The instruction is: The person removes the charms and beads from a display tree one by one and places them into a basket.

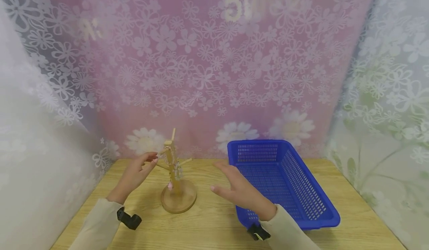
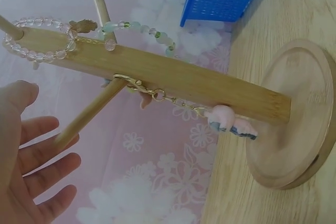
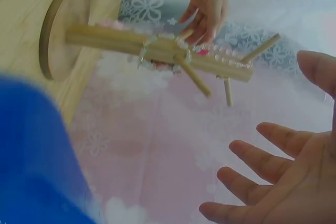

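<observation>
A wooden peg stand (image 1: 178, 198) with a round base stands upright on the table, left of the middle. In the left wrist view, a pink clear-bead bracelet (image 2: 39, 56) hangs at its upper end. A green-and-clear bead bracelet (image 2: 163, 38) hangs on another peg. From a lower peg (image 2: 92, 113) hangs a gold-clasped keychain with a pink-and-blue charm (image 2: 223, 116). My left hand (image 1: 135, 173) is beside that peg, fingers spread, gripping nothing; whether a fingertip touches the peg I cannot tell. My right hand (image 1: 241, 190) hovers between stand and basket, fingers extended, holding nothing.
A blue plastic basket (image 1: 303, 168) with slotted walls stands on the right of the wooden table (image 1: 207, 220), partly behind my right hand and forearm. Floral cloth (image 1: 214, 75) hangs behind the table and at both sides.
</observation>
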